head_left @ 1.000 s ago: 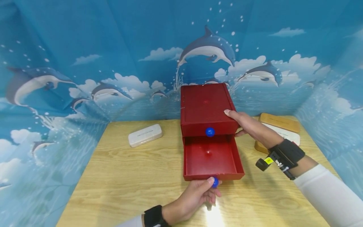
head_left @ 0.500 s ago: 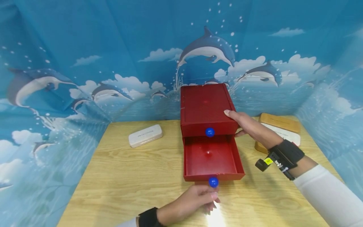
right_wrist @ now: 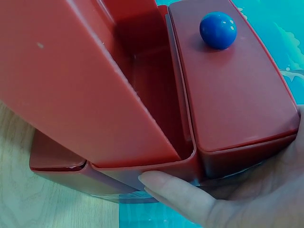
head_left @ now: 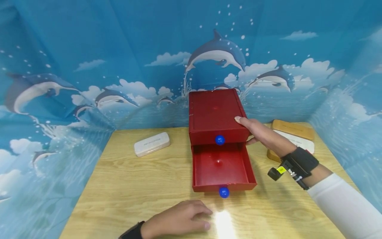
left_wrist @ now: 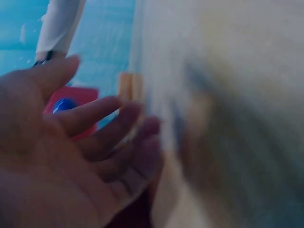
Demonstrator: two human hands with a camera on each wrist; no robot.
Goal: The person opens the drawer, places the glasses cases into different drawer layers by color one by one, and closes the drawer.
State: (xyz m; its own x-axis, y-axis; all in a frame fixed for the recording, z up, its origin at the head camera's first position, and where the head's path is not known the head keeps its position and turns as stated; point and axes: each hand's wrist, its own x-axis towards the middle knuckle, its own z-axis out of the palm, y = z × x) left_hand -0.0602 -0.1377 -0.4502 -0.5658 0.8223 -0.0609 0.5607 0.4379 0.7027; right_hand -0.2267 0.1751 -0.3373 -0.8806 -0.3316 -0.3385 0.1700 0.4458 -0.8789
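A small red drawer cabinet (head_left: 216, 108) stands at the back of the table. Its upper drawer is closed and carries a round blue knob (head_left: 220, 140). Below that, a red drawer (head_left: 222, 166) sticks out toward me, with nothing lying in it. My right hand (head_left: 261, 132) holds the cabinet's right side, thumb on the top edge; in the right wrist view a digit lies along the side wall by the pulled-out drawer. My left hand (head_left: 182, 217) is over the table, in front and left of the drawer's blue knob (head_left: 224, 192), apart from it, fingers loosely bent and holding nothing.
A white oblong case (head_left: 152, 144) lies on the table (head_left: 134, 186) left of the cabinet. At right, behind my right forearm, sit a tan case (head_left: 292, 129), a white case (head_left: 298, 141) and another tan case (head_left: 273, 156). A dolphin-print cloth (head_left: 134, 49) surrounds the table.
My left hand has let go of the lower drawer's blue knob and moved back toward me and left. The drawer stays pulled out, and my right hand keeps its place on the cabinet.
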